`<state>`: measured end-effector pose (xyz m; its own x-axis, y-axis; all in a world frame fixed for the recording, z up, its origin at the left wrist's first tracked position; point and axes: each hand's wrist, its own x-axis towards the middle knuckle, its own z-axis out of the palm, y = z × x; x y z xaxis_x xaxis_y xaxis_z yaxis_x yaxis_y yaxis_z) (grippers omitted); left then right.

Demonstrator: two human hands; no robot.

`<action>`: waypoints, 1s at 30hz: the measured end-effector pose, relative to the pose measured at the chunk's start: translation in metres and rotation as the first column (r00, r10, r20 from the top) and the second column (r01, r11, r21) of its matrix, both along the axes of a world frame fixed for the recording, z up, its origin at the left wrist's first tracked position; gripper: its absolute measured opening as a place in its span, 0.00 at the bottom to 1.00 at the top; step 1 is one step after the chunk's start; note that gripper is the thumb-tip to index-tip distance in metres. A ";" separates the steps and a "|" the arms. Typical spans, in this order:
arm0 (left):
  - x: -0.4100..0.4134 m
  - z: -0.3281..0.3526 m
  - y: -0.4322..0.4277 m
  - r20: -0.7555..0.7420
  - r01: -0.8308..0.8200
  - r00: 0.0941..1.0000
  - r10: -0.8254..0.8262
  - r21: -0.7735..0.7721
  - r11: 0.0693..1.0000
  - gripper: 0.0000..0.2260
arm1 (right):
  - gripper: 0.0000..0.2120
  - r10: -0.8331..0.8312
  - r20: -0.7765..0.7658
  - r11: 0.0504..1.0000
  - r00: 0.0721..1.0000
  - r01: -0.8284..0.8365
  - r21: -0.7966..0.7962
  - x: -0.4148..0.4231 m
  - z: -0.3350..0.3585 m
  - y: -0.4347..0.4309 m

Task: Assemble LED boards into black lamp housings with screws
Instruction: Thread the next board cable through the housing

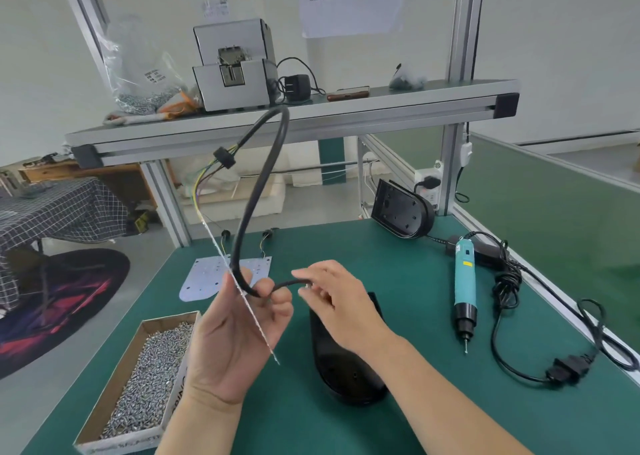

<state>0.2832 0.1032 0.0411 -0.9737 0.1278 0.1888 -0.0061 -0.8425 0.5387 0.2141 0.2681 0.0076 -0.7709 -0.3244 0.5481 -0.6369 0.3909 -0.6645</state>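
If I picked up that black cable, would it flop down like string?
Probably not: the cable holds a tall arch above the left hand, so it seems springy and fairly stiff. It does bend, though, curling tightly toward the right hand. Likely light too, since just pinches hold it up.

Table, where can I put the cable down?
Bare mat lies between the flat board and the far housing, and between the near housing and the screwdriver. The right edge is crowded with cords; the screw box fills the left.
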 end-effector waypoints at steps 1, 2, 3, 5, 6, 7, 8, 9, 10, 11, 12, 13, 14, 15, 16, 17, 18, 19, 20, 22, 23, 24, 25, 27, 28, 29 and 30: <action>-0.001 -0.002 0.001 0.020 -0.008 1.000 0.008 -0.007 1.000 0.12 | 0.11 -0.032 -0.055 0.999 0.998 0.031 -0.010 -0.003 0.004 0.002; -0.002 -0.001 0.003 0.048 -0.024 0.999 0.025 -0.020 1.000 0.15 | 0.08 -0.076 -0.095 0.997 0.993 0.074 -0.025 -0.005 0.006 0.005; -0.003 -0.001 0.003 0.083 -0.038 0.996 0.040 -0.021 0.999 0.15 | 0.07 -0.130 -0.100 0.990 0.986 0.125 -0.060 -0.008 0.007 0.009; -0.008 -0.003 0.002 0.160 -0.084 0.983 0.089 -0.039 0.996 0.15 | 0.06 -0.225 0.014 0.956 0.974 0.223 -0.188 -0.015 0.010 0.020; -0.010 -0.007 0.001 0.203 -0.107 0.972 0.117 -0.064 0.992 0.17 | 0.06 -0.235 0.098 0.932 0.967 0.253 -0.259 -0.019 0.010 0.026; -0.012 -0.013 0.000 0.238 -0.125 0.961 0.141 -0.082 0.989 0.16 | 0.06 -0.226 0.161 0.912 0.961 0.267 -0.312 -0.022 0.009 0.033; -0.013 -0.019 -0.001 0.267 -0.135 0.951 0.158 -0.103 0.985 0.15 | 0.06 -0.218 0.197 0.903 0.956 0.275 -0.332 -0.024 0.008 0.040; -0.015 -0.028 -0.001 0.301 -0.141 0.937 0.175 -0.132 0.981 0.14 | 0.06 -0.213 0.215 0.905 0.953 0.276 -0.325 -0.026 0.005 0.045; -0.015 -0.036 0.000 0.344 -0.140 0.920 0.188 -0.161 0.977 0.14 | 0.07 -0.209 0.218 0.916 0.953 0.269 -0.297 -0.027 0.002 0.050; -0.015 -0.044 0.002 0.394 -0.128 0.899 0.194 -0.186 0.974 0.14 | 0.06 -0.209 0.212 0.931 0.955 0.261 -0.257 -0.028 -0.001 0.052; -0.015 -0.051 0.005 0.442 -0.105 0.877 0.191 -0.212 0.972 0.15 | 0.06 -0.211 0.205 0.943 0.956 0.255 -0.215 -0.027 -0.005 0.054; -0.015 -0.059 0.008 0.479 -0.073 0.859 0.178 -0.229 0.971 0.16 | 0.06 -0.211 0.207 0.951 0.955 0.249 -0.184 -0.026 -0.009 0.054; -0.014 -0.065 0.011 0.503 -0.049 0.849 0.165 -0.235 0.971 0.15 | 0.06 -0.207 0.212 0.956 0.955 0.244 -0.165 -0.026 -0.014 0.054; -0.014 -0.068 0.014 0.514 -0.031 0.845 0.149 -0.231 0.973 0.14 | 0.06 -0.202 0.217 0.958 0.955 0.238 -0.158 -0.025 -0.018 0.054; -0.013 -0.071 0.016 0.517 -0.017 0.845 0.135 -0.226 0.974 0.15 | 0.06 -0.197 0.219 0.959 0.956 0.234 -0.160 -0.024 -0.022 0.054; -0.013 -0.072 0.018 0.512 -0.005 0.850 0.121 -0.223 0.975 0.17 | 0.06 -0.192 0.219 0.958 0.957 0.231 -0.168 -0.023 -0.026 0.053; -0.014 -0.073 0.020 0.502 0.006 0.858 0.110 -0.223 0.975 0.18 | 0.06 -0.188 0.219 0.958 0.958 0.228 -0.175 -0.022 -0.029 0.052; -0.014 -0.073 0.022 0.488 0.020 0.867 0.095 -0.226 0.974 0.19 | 0.06 -0.182 0.217 0.959 0.959 0.222 -0.176 -0.021 -0.031 0.052; -0.015 -0.073 0.025 0.476 0.039 0.876 0.080 -0.235 0.971 0.20 | 0.06 -0.175 0.213 0.964 0.961 0.212 -0.162 -0.020 -0.033 0.051; -0.017 -0.073 0.032 0.453 0.071 0.889 0.063 -0.273 0.960 0.20 | 0.05 -0.153 0.199 0.978 0.968 0.177 -0.111 -0.020 -0.033 0.050; -0.018 -0.073 0.036 0.446 0.079 0.893 0.063 -0.294 0.953 0.20 | 0.05 -0.138 0.194 0.983 0.971 0.158 -0.091 -0.020 -0.032 0.049; -0.019 -0.074 0.038 0.443 0.083 0.894 0.069 -0.315 0.946 0.20 | 0.05 -0.121 0.193 0.987 0.974 0.139 -0.080 -0.020 -0.031 0.050; -0.020 -0.075 0.039 0.441 0.084 0.894 0.074 -0.330 0.940 0.19 | 0.06 -0.105 0.196 0.990 0.975 0.121 -0.070 -0.019 -0.028 0.050; -0.022 -0.078 0.039 0.443 0.088 0.893 0.083 -0.353 0.932 0.19 | 0.06 -0.067 0.211 0.995 0.975 0.080 -0.053 -0.019 -0.024 0.052; -0.022 -0.080 0.038 0.446 0.093 0.891 0.083 -0.358 0.929 0.19 | 0.07 -0.044 0.225 0.997 0.973 0.056 -0.050 -0.019 -0.022 0.054; -0.023 -0.081 0.036 0.448 0.099 0.890 0.078 -0.358 0.928 0.19 | 0.07 -0.022 0.244 0.998 0.969 0.035 -0.047 -0.018 -0.020 0.055; -0.022 -0.083 0.034 0.448 0.105 0.891 0.071 -0.355 0.929 0.19 | 0.08 -0.008 0.269 0.999 0.963 0.020 -0.042 -0.018 -0.018 0.057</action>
<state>0.2608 0.1376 -0.0418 -0.9376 0.1187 -0.3267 -0.3317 -0.5869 0.7386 0.1965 0.3247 -0.0106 -0.8961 -0.2925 0.3339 -0.4274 0.3652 -0.8270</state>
